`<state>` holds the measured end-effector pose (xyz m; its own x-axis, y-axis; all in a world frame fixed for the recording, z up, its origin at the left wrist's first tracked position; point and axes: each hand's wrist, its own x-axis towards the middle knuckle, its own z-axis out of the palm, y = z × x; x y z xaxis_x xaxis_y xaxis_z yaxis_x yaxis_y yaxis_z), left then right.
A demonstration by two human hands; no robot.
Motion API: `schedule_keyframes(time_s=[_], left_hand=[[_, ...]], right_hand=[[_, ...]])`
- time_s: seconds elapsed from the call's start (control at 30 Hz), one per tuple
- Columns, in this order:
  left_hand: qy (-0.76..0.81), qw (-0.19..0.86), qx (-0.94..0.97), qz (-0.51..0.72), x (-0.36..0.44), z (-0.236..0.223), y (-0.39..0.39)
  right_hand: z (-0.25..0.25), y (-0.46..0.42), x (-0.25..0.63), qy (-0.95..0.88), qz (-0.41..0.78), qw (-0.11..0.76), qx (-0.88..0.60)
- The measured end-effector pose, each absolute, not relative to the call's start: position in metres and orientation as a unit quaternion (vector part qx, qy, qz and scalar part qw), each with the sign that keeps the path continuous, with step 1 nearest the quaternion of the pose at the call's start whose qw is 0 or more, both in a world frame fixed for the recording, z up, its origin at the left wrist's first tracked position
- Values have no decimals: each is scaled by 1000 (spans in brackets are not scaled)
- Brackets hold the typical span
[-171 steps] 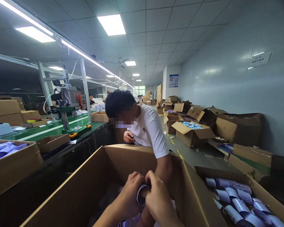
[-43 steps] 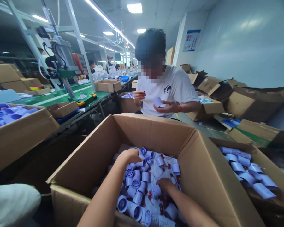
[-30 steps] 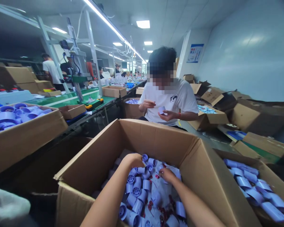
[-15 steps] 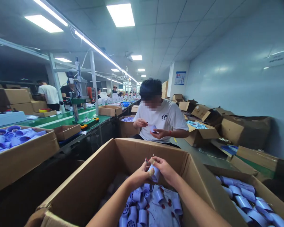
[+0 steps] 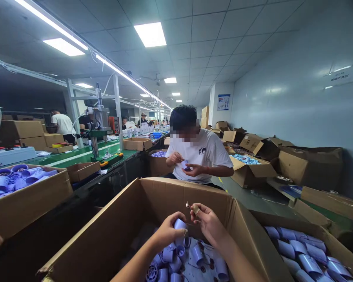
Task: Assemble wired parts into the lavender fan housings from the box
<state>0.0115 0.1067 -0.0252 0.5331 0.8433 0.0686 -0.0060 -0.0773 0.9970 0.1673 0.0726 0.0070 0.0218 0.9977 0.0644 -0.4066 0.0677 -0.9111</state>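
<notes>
My left hand (image 5: 168,231) is closed around a pale purple plastic tube (image 5: 180,225), held above the big open cardboard box (image 5: 122,209). Just right of it, my right hand (image 5: 209,223) pinches a small part with thin wires (image 5: 190,206) between taped fingertips. Beneath both hands, several more purple tubes (image 5: 194,256) and small red pieces lie loose in the box.
A person in a white shirt (image 5: 200,154) sits across the box, handling a similar part. Another box of purple tubes (image 5: 304,256) is at the right, a third (image 5: 20,184) at the left. A green bench with a press machine (image 5: 98,125) runs along the left; open cartons line the right wall.
Both hands came up out of the box, each with a piece. Since half a second ago the right hand has drawn slightly away from the tube, holding the small wired part.
</notes>
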Motion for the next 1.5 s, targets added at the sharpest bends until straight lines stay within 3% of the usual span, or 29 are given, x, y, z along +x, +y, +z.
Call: schedule_keyframes(time_s=[0.33,0.77,0.9,1.0,1.27,1.5], left_hand=[[342,326,782,406,3,-7,99],[347,153,805,455,2,-6,99],[325,137,834,425,5,-8,98],[320,128,844,410,7,-8,97],[300,254,848,355,4,-4,96],[321,304,829,343,9,-1,93]], right_hand=[[-2,89,185,-364,443,693,-436],[4,63,154,-469,493,581,-447],[6,55,143,-599,326,548,-484],[5,55,143,-621,270,546,-493],[6,64,155,-494,296,653,-491],[6,64,152,-463,387,655,-455]])
